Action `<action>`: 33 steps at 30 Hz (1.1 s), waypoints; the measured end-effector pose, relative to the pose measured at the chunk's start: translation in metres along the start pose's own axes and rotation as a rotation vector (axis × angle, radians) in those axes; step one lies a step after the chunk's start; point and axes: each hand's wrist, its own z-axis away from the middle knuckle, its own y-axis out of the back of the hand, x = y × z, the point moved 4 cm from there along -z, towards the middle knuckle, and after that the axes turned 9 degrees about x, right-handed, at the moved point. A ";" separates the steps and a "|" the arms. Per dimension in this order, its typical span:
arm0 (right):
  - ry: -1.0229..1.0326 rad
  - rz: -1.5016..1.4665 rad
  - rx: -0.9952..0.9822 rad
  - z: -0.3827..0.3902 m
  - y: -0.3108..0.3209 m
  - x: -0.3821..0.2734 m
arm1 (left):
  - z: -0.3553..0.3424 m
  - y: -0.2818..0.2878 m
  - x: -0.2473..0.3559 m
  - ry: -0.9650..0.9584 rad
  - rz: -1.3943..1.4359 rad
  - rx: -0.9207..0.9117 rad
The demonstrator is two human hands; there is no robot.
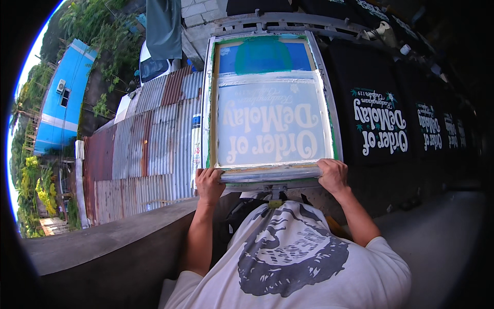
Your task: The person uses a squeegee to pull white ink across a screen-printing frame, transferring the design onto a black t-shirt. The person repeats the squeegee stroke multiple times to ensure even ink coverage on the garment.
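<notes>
A rectangular screen-printing frame (272,118) fills the middle, with a pale stencilled mesh, a blue band and green patch at its far end, and white ink along the mesh edges. My left hand (209,183) is closed over the frame's near left corner. My right hand (333,175) grips the near right corner, fingers curled over the rail. A metal bracket (275,190) sits below the near rail, between my hands, partly hidden by the frame.
Black printed shirts (381,77) lie in a row on the right. A metal rail (288,19) runs behind the frame. A concrete ledge (103,242) is at lower left, with corrugated roofs (128,175), a blue building (59,98) and trees beyond.
</notes>
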 end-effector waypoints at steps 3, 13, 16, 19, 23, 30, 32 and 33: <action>0.012 -0.018 0.045 0.013 0.004 -0.004 | 0.016 0.004 -0.002 0.020 -0.009 -0.047; 0.130 0.066 0.256 -0.010 -0.034 0.008 | -0.005 -0.046 -0.027 -0.063 -0.048 0.177; 0.133 0.076 0.274 -0.055 -0.053 0.030 | -0.048 -0.073 -0.045 -0.076 -0.057 0.186; 0.147 0.076 0.306 -0.110 -0.065 0.049 | -0.098 -0.101 -0.063 -0.093 -0.059 0.217; 0.165 0.107 0.341 -0.181 -0.078 0.071 | -0.159 -0.141 -0.092 -0.071 -0.089 0.207; -0.015 0.115 0.046 -0.290 -0.089 0.105 | -0.262 -0.180 -0.124 -0.068 -0.107 0.112; -0.038 0.131 -0.007 -0.303 -0.074 0.110 | -0.287 -0.172 -0.117 -0.050 -0.106 0.014; -0.059 0.157 -0.024 -0.315 -0.063 0.108 | -0.301 -0.163 -0.109 -0.043 -0.104 0.034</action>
